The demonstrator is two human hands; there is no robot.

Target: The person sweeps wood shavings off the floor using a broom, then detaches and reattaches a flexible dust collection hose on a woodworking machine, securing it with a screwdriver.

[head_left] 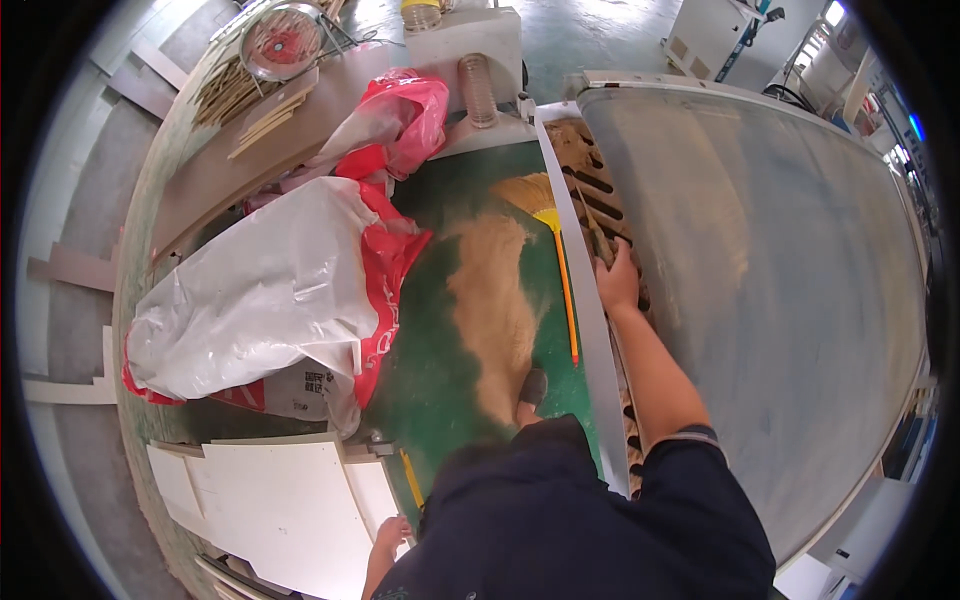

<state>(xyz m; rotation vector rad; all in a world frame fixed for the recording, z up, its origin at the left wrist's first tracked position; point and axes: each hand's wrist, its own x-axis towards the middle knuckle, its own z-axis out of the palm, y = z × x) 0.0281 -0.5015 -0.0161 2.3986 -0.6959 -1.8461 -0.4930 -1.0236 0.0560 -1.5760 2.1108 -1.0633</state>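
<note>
My right hand [618, 283] reaches forward into a narrow trough [590, 165] beside the big grey machine panel. Its fingers are closed around a slim brown stick-like tool [600, 242], whose kind I cannot make out. Sawdust [572, 148] lies over the slotted bottom of that trough. At the lower left, my left hand [393, 532] hangs beside the white boards [280, 505], fingers loosely bent and seemingly holding nothing. A broom [562, 265] with straw bristles and an orange handle lies on the green floor, left of the trough.
A long heap of sawdust [490, 295] covers the floor ahead of my foot [532, 390]. Large white and red plastic sacks [260, 285] lie to the left. A round fan [283, 42] stands near wooden strips. The grey panel [770, 270] fills the right side.
</note>
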